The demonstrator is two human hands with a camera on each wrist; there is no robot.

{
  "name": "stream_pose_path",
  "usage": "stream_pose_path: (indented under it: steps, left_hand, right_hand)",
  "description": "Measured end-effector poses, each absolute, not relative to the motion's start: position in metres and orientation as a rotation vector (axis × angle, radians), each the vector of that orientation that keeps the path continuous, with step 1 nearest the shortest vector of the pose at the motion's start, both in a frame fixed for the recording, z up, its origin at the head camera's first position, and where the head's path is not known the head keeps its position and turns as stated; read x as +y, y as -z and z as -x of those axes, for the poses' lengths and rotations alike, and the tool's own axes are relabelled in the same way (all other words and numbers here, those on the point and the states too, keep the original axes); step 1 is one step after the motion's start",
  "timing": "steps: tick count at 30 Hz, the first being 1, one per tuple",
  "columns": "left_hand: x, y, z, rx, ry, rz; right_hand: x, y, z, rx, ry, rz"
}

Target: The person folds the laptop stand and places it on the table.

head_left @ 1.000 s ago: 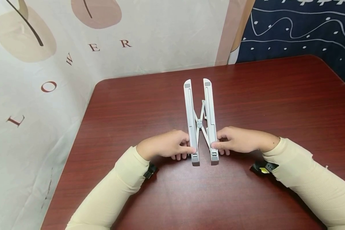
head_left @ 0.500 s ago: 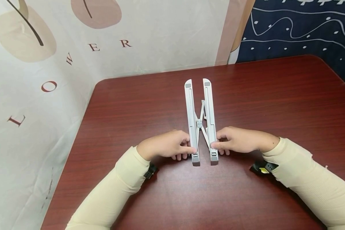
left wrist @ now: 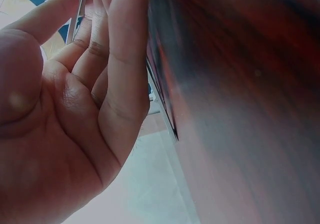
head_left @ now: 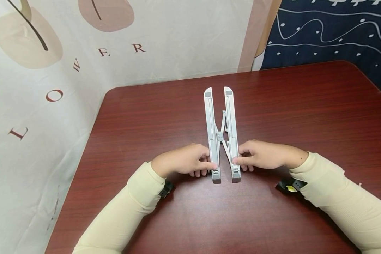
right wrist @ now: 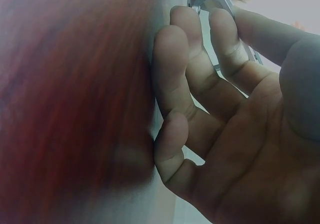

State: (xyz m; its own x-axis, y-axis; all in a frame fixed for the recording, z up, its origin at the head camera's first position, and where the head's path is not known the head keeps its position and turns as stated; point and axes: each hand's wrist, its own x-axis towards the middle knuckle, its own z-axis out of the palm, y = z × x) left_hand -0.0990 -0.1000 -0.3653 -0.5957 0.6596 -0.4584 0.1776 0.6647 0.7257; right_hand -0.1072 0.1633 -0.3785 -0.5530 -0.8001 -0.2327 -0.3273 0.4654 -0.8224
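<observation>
A silver folding laptop stand (head_left: 220,137) stands partly spread on the table, its two long rails joined by crossed bars at a round hub. My left hand (head_left: 188,159) pinches the near end of the left rail (head_left: 211,134), thumb on top and fingers at its outer side. On the other side, my right hand (head_left: 266,154) pinches the right rail (head_left: 231,123) the same way. In the right wrist view, part of the stand (right wrist: 222,1) shows beyond the fingertips. Most of the stand is hidden behind my hand in the left wrist view.
The dark red wooden table (head_left: 158,113) has a rounded far-left corner. A pale printed curtain (head_left: 177,42) hangs along its left and back edges, and a navy patterned cloth (head_left: 324,35) at the back right. Dark straps circle both wrists.
The two rails have come very slightly closer together, the left one shifting right and the right one a little left. Both hands keep their grip and barely move.
</observation>
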Motion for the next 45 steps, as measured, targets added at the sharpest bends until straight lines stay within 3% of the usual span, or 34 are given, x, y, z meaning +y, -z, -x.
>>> stream_pose_path:
  steps: [45]
  left_hand:
    - [-0.087, 0.367, 0.092, 2.198, -0.808, -0.68]
  right_hand:
    - [0.156, 0.382, 0.106, 2.07, 0.998, 0.955]
